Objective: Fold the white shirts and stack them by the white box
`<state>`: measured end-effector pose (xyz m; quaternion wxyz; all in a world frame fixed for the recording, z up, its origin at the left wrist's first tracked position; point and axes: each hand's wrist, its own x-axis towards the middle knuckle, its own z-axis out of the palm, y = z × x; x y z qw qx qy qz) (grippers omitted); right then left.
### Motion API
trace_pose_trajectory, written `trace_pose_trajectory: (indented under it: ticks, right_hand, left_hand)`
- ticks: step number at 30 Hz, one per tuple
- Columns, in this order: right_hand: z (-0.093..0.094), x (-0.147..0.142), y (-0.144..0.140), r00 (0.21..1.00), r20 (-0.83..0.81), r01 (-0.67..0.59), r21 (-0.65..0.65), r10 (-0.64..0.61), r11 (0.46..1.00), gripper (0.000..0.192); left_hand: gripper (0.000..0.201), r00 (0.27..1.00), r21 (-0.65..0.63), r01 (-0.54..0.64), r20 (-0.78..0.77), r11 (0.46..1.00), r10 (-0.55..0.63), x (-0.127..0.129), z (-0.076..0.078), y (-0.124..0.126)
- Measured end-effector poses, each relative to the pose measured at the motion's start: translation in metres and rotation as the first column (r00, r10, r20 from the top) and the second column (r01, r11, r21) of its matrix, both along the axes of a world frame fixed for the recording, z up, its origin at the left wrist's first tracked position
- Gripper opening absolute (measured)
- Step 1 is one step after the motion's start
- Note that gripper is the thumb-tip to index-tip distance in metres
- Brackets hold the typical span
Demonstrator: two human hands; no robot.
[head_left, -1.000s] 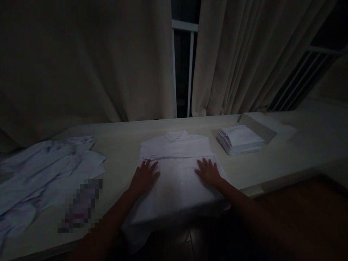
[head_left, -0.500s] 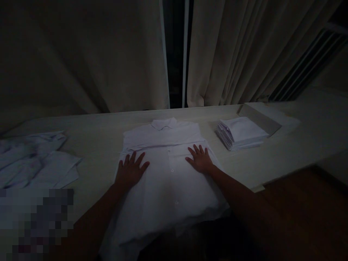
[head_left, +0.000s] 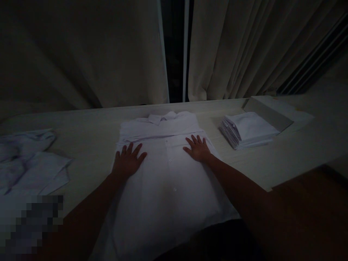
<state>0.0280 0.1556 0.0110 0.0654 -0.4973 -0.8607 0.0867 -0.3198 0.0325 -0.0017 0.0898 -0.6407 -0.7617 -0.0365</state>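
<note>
**Two flat palms on one shirt**

Both of my hands lie spread on the shirt (head_left: 168, 174), fingers apart, gripping nothing. My left hand (head_left: 127, 161) presses the cloth near its left edge; my right hand (head_left: 198, 149) rests just right of the button line, fingertips touching the fold that crosses the chest. The shirt lies front up in the middle of the table (head_left: 92, 137), collar away from me, its hem hanging over the near edge toward my body.

That overhang looks like the weak point: if I lift either palm unevenly, the weight of the hanging part could drag the cloth toward me and pull the fold askew. A sideways slide of a hand could also bunch the fabric, since nothing pins it but my palms. The dim light makes small creases hard to judge.

Left of me, near the table's edge, loose shirts (head_left: 29, 159) lie rumpled. Farther right, well apart from my right hand, sits a folded stack (head_left: 247, 130), with a shallow box (head_left: 268, 112) just behind it. Beyond the table hang curtains (head_left: 81, 54), parted at a dark gap.
</note>
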Motion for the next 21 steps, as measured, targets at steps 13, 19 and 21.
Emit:
trace_pose_trajectory:
  ticks: [13,19,21]
  right_hand:
    - [0.016,0.029,-0.094,0.992,-0.101,-0.058,0.108,0.069,0.992,0.071]
    - [0.0,0.083,-0.175,0.995,-0.082,0.053,0.032,-0.05,0.998,0.069]
    - [0.002,0.107,-0.189,0.991,-0.081,0.105,0.012,-0.104,0.994,0.069]
  left_hand:
    - [0.066,0.985,0.08,0.174,-0.027,0.982,-0.172,0.089,0.027,-0.026]
    - [0.064,0.908,-0.028,0.416,0.072,0.909,-0.414,0.194,0.007,-0.083]
    - [0.065,0.91,-0.04,0.409,0.1,0.912,-0.403,0.198,0.002,-0.093]
